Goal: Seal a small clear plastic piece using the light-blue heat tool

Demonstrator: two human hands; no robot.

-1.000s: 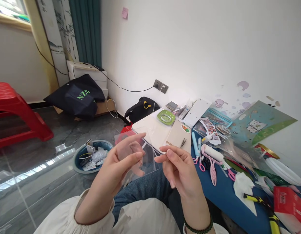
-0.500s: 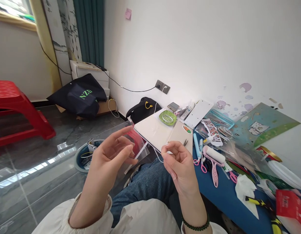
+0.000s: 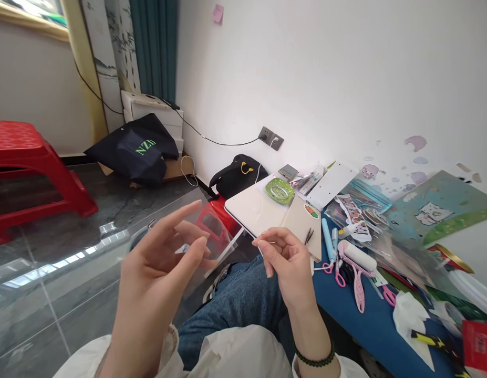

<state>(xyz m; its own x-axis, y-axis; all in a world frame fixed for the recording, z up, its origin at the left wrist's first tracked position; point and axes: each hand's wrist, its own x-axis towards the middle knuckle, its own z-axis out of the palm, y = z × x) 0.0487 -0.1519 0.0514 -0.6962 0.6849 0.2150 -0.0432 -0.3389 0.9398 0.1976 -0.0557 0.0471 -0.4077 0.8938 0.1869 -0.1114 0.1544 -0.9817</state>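
Observation:
My left hand (image 3: 160, 262) is raised at the left of my lap, fingers curved and spread, with a gap between index finger and thumb. A clear plastic sheet (image 3: 223, 239) shows around and behind those fingers; whether they touch it, I cannot tell. My right hand (image 3: 286, 257) is over my right knee, thumb and index fingertips pinched together. Anything between those tips is too small to make out. Just beyond is an open pale notebook (image 3: 251, 207) bearing a green dish (image 3: 280, 190) and dark tweezers (image 3: 309, 235).
On the blue table (image 3: 345, 320) at right lie pink-handled scissors (image 3: 340, 279), a pink lint roller (image 3: 357, 257), sticker sheets (image 3: 353, 218), a crumpled tissue (image 3: 411, 310) and a red packet (image 3: 478, 344). A red stool (image 3: 26, 152) stands at left, near a black bag (image 3: 144, 149).
The view has turned slightly left. My left hand has come nearer and shifted left, its fingers still spread. My right hand has moved slightly left and keeps its pinch.

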